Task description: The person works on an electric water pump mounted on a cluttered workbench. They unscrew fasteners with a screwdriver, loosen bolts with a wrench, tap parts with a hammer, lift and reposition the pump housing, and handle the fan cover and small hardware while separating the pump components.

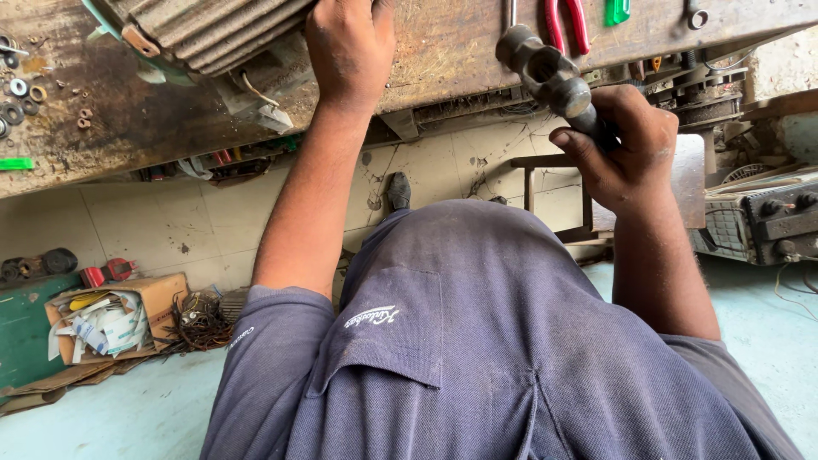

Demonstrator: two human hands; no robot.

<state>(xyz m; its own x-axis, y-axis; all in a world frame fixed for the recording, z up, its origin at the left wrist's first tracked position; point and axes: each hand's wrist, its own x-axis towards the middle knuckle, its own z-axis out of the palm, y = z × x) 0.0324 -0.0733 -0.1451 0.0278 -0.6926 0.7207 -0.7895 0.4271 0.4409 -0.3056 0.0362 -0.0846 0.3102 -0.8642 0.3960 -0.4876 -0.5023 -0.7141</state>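
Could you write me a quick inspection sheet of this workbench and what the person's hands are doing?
Surface: worn, stained wooden workbench, scratched and grimy.
Job's things: dark metal hammer-like tool gripped in the right hand; ribbed grey metal motor casing on the bench, next to the left hand.
Clutter: loose metal washers and rings, red-handled pliers, green plastic-handled tool.
Hands: right hand closed around the tool's handle; left hand resting on the bench beside the casing, holding nothing visible.
Cables: tangle of thin wire on the floor.
Surroundings: open cardboard box of paper scraps, tiled wall, pale floor, dark machine part at right.
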